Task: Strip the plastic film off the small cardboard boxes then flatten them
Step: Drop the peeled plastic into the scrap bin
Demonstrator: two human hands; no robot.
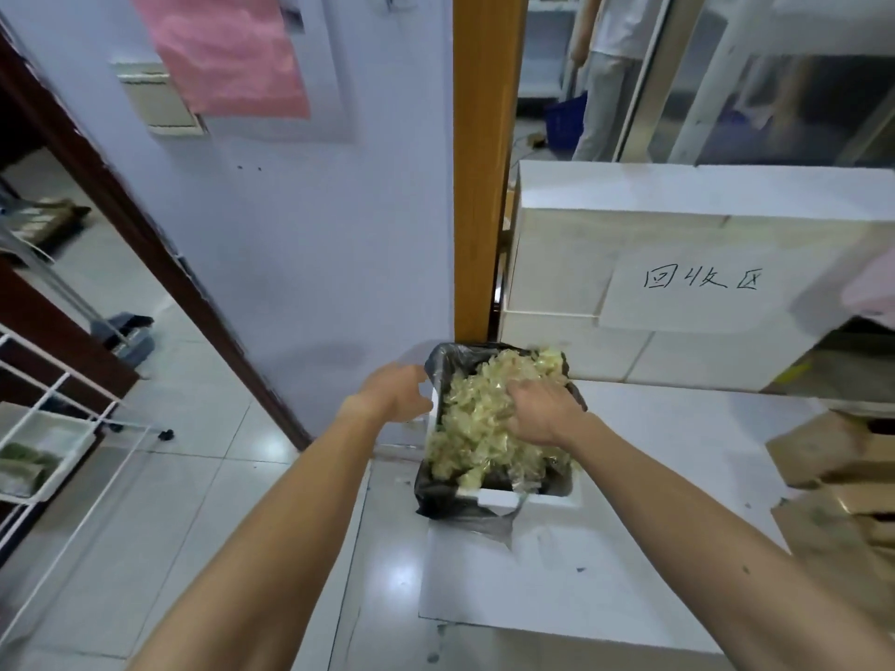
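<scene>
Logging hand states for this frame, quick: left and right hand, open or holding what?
Left hand: at the bin liner rim, blurred; grip cannot be told.
Right hand: open, pressing down on the crumpled film.

Ahead of me stands a wooden post [479, 162]. Left of it hangs a pink cloth [227, 50]; farther left and lower are a white rack [48, 428] and a dustpan [128, 331]. Right of it sits a white box [581, 225] with a handwritten label [697, 288].

My only camera rides on my head, wide-angle, facing forward and steeply down, near the black-lined white foam bin [549, 498] mid-frame.
</scene>
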